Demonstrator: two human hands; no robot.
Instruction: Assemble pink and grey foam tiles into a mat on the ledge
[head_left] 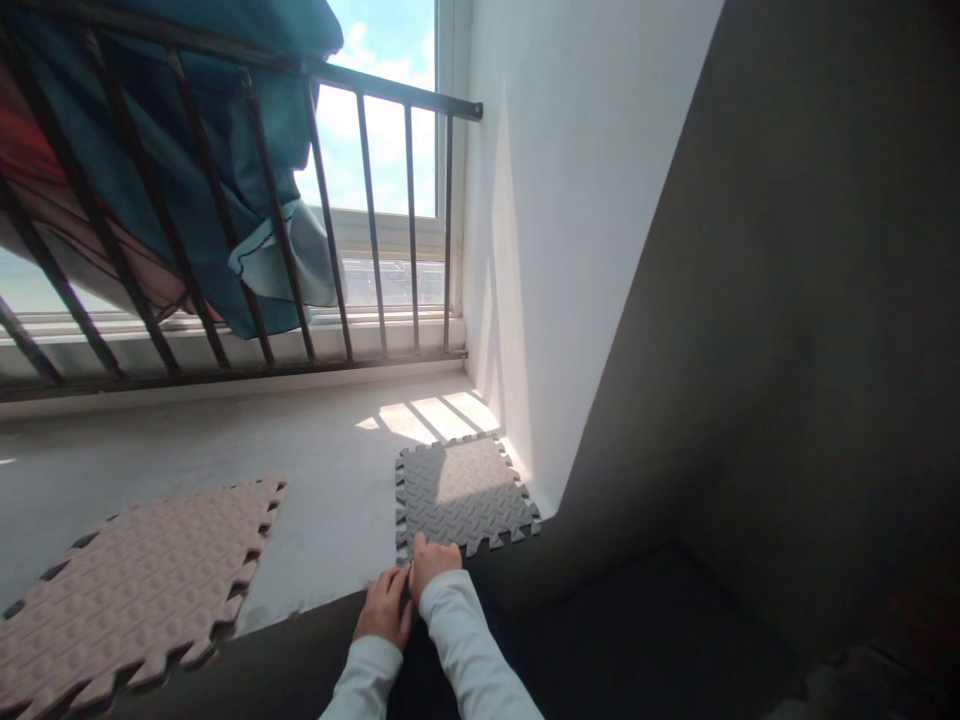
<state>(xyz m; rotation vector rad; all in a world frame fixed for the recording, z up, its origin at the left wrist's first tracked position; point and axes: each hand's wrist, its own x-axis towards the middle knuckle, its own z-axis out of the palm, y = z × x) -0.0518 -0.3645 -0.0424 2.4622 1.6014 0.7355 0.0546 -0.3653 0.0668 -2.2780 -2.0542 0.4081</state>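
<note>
A grey foam mat tile (469, 492) with toothed edges lies flat on the ledge, in the corner against the white wall. At its near left corner, by the ledge's front edge, my two hands are close together. My right hand (433, 563) has its fingers bent in at the tile's near edge; what they hold, if anything, is hidden. Just left of it and a little lower, my left hand (384, 606) has its fingers curled together near the same corner, with its fingertips partly hidden. A pinkish-brown foam mat tile (150, 580) lies at the left, apart from both hands.
A pale ledge (330, 480) runs below a dark metal railing (397, 100) and a window. Teal and reddish cloth (202, 160) hangs behind the bars. The white wall (555, 220) rises at the right. Below the ledge's front edge it is dark.
</note>
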